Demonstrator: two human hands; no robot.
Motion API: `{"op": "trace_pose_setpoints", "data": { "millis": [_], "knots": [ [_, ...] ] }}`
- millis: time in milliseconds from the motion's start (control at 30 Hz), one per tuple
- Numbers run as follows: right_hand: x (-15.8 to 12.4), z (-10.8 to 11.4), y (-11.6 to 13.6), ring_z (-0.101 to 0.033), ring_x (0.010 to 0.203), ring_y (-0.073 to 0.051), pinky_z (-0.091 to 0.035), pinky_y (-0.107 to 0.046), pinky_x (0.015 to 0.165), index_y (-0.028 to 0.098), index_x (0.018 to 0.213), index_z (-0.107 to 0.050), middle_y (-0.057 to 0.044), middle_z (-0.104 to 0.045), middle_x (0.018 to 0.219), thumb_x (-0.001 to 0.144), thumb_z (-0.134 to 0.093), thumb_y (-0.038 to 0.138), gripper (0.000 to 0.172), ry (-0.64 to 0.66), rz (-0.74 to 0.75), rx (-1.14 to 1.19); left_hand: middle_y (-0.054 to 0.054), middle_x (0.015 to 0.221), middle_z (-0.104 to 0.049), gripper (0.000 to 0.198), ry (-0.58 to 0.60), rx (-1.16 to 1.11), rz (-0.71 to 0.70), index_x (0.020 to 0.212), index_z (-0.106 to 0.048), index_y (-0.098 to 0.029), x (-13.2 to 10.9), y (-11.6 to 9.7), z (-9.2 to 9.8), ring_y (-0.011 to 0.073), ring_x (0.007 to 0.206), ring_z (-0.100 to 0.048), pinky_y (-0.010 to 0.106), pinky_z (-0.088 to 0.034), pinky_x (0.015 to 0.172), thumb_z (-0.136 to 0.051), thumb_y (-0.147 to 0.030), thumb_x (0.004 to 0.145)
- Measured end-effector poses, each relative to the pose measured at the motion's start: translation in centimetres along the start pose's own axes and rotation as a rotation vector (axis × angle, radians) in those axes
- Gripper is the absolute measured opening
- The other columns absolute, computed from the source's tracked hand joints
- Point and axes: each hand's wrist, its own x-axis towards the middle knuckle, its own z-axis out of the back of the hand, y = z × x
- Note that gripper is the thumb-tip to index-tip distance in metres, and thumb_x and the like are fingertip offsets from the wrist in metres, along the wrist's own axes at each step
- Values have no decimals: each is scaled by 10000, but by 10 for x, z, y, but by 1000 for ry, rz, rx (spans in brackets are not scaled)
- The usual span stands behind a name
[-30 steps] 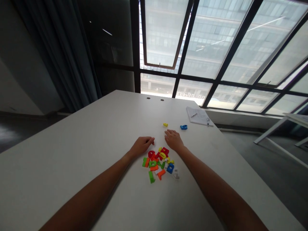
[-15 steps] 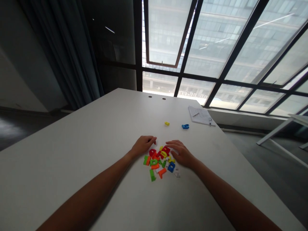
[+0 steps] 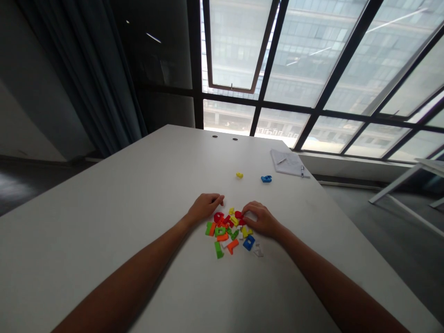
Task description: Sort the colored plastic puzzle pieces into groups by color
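- Clock from the pile's middle, twelve pointing away from me: the red piece (image 3: pixel 238 215) lies at one o'clock, on the pile's far edge.
- Its visible part slants from eleven towards five; my fingers cover the rest, so I cannot tell its full long axis.
- My right hand (image 3: pixel 262 221) comes in from three o'clock, thumb and forefinger bent towards each other, tips at the red piece; I cannot tell whether they pinch it.
- My left hand (image 3: pixel 206 206) rests at ten o'clock on the table (image 3: pixel 156 185), fingers loosely curled; its palm is hidden.
- The green block (image 3: pixel 218 250), at seven, runs eleven to five.
- The blue piece (image 3: pixel 266 179) sits well apart at one.
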Motion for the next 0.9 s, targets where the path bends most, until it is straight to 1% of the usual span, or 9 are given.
{"op": "trace_pose_setpoints", "data": {
  "millis": [133, 200, 333, 433, 500, 567, 633, 733, 900],
  "knots": [
    [4, -2, -8, -654, 954, -230, -514, -372, 897, 228, 995, -696, -57, -716, 1004, 937, -620, 232, 96, -180, -79, -58, -6, 616, -624, 558, 0, 0, -14, 815, -764, -193, 0, 0, 1, 154, 583, -510, 285, -333, 614, -380, -550, 1006],
    [6, -4, -15, -644, 969, -243, -495, -393, 913, 227, 1011, -703, -64, -717, 1015, 943, -619, 227, 108, -214, -109, -169, -6, 623, -628, 555, 2, -4, -9, 814, -763, -195, 0, -1, 1, 156, 588, -517, 284, -337, 618, -383, -551, 1007],
    [6, -8, -25, -630, 1002, -261, -461, -423, 948, 238, 1083, -700, -72, -720, 1055, 957, -631, 245, 145, -119, -109, -316, 2, 646, -647, 555, 8, -6, -3, 812, -758, -195, -1, -3, 1, 162, 607, -533, 282, -341, 621, -383, -556, 1007],
    [3, -10, -28, -622, 1050, -265, -457, -433, 976, 227, 1230, -635, -81, -706, 1132, 946, -639, 235, 284, -117, -109, -293, 5, 657, -660, 546, 14, 2, -7, 820, -764, -202, -1, -3, 2, 165, 617, -547, 283, -346, 630, -384, -546, 1009],
    [2, -10, -28, -620, 1054, -269, -461, -443, 978, 212, 1288, -592, -91, -700, 1139, 939, -640, 236, 353, -135, -123, -278, 9, 686, -683, 533, 22, 18, -12, 883, -783, -217, -2, -4, 2, 172, 637, -565, 284, -355, 644, -379, -538, 1014],
    [1, -10, -28, -620, 1052, -271, -464, -444, 975, 210, 1247, -612, -96, -701, 1126, 943, -630, 242, 306, -140, -123, -280, 13, 754, -724, 508, 45, 45, -14, 1015, -799, -256, -2, -5, 1, 183, 682, -593, 285, -364, 661, -372, -531, 1019],
    [1, -10, -29, -620, 1054, -267, -462, -435, 976, 217, 1155, -659, -94, -705, 1116, 957, -613, 242, 204, -131, -100, -288, 12, 825, -755, 489, 98, 88, -22, 1110, -795, -314, -3, -6, 2, 194, 737, -619, 283, -370, 677, -370, -538, 1021],
    [1, -10, -29, -624, 1037, -256, -464, -420, 969, 216, 1087, -698, -86, -718, 1087, 971, -594, 230, 157, -125, -74, -292, 11, 798, -754, 517, 200, 142, -59, 1101, -809, -350, -6, -8, 4, 195, 753, -626, 276, -383, 696, -352, -579, 1019],
    [0, -9, -26, -601, 1123, -262, -439, -439, 1021, 225, 1267, -669, -81, -707, 1192, 979, -546, 181, 316, -60, -36, -290, -9, 632, -655, 628, 329, 73, -105, 1053, -824, -286, -8, -10, 11, 141, 641, -580, 246, -408, 700, -281, -600, 1035]
  ]
}}
